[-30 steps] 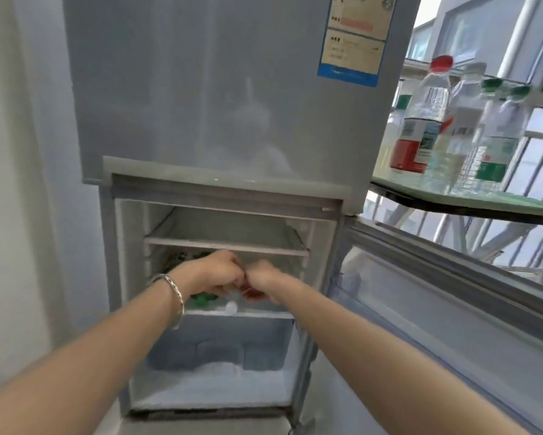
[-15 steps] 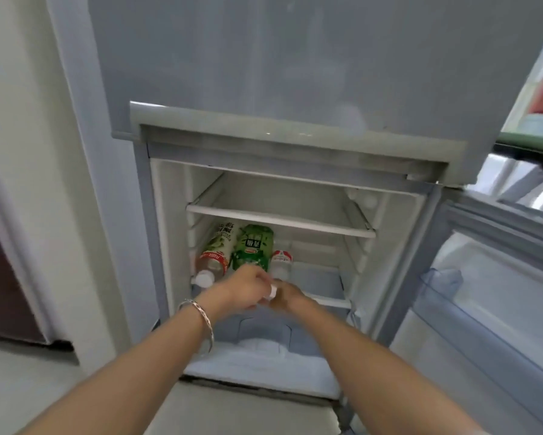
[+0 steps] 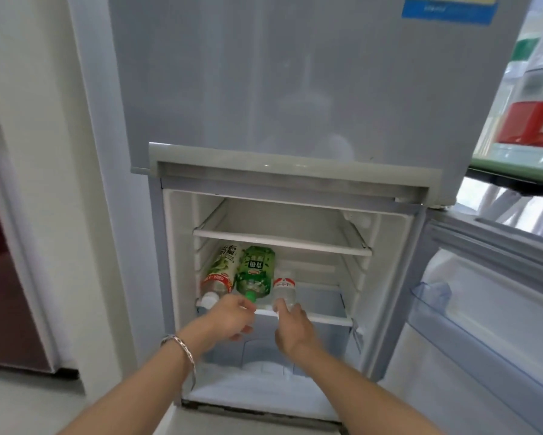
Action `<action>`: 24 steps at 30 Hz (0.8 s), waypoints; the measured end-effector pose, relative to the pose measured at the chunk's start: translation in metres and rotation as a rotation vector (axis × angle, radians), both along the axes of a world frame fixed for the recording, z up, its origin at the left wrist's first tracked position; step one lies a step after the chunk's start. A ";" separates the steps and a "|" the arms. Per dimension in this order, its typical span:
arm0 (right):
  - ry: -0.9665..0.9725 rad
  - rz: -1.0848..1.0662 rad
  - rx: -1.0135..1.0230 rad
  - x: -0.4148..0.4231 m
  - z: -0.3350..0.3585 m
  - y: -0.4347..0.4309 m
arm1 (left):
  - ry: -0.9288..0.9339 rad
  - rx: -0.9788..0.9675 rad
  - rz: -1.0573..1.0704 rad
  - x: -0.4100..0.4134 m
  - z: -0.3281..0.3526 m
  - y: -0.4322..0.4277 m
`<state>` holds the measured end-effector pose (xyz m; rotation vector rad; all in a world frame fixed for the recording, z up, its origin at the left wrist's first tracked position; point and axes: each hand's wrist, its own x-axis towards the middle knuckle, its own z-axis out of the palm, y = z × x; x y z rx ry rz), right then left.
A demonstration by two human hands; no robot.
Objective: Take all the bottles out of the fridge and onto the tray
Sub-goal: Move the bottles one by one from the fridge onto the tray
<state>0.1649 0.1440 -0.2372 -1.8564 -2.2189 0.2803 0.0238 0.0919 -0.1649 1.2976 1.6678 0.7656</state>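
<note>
Three bottles lie side by side on the middle shelf (image 3: pixel 328 318) of the open fridge, caps toward me. These are a pale tea bottle (image 3: pixel 221 273) with a white cap, a green bottle (image 3: pixel 256 273) with a green cap, and a small clear water bottle (image 3: pixel 284 288) with a red label. My left hand (image 3: pixel 231 317) sits just below the green cap, its fingers loosely curled and holding nothing I can see. My right hand (image 3: pixel 293 326) has its fingers closed on the cap end of the clear bottle. The green tray (image 3: pixel 515 161) at upper right carries a red-labelled bottle (image 3: pixel 530 120).
The fridge door (image 3: pixel 483 356) hangs open to the right, with a clear door bin. Above the bottles is a bare upper shelf (image 3: pixel 282 243). A frosted drawer space (image 3: pixel 263 381) lies below. The closed freezer door (image 3: pixel 279 83) is overhead, with a white wall to the left.
My view has dropped and swung left, so the tray has slid to the right edge. My hands, together at the shelf front before, have parted. The right one now grips the clear bottle's cap end.
</note>
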 end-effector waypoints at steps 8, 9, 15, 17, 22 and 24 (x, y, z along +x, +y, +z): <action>-0.165 0.135 0.342 0.022 0.109 -0.033 | 0.148 0.149 -0.032 0.035 0.027 0.004; -0.183 0.152 0.338 0.026 0.120 -0.040 | 0.185 0.173 -0.060 0.041 0.033 0.002; -0.190 0.248 0.395 0.042 0.193 -0.080 | 0.169 0.385 -0.080 0.064 0.065 -0.011; -0.251 0.257 0.438 0.051 0.211 -0.096 | 0.157 0.480 -0.099 0.070 0.075 -0.016; -0.224 0.234 0.509 0.081 0.245 -0.122 | 0.132 0.549 -0.178 0.084 0.102 -0.037; -0.105 0.183 0.513 0.092 0.254 -0.132 | 0.072 0.585 -0.181 0.090 0.117 -0.048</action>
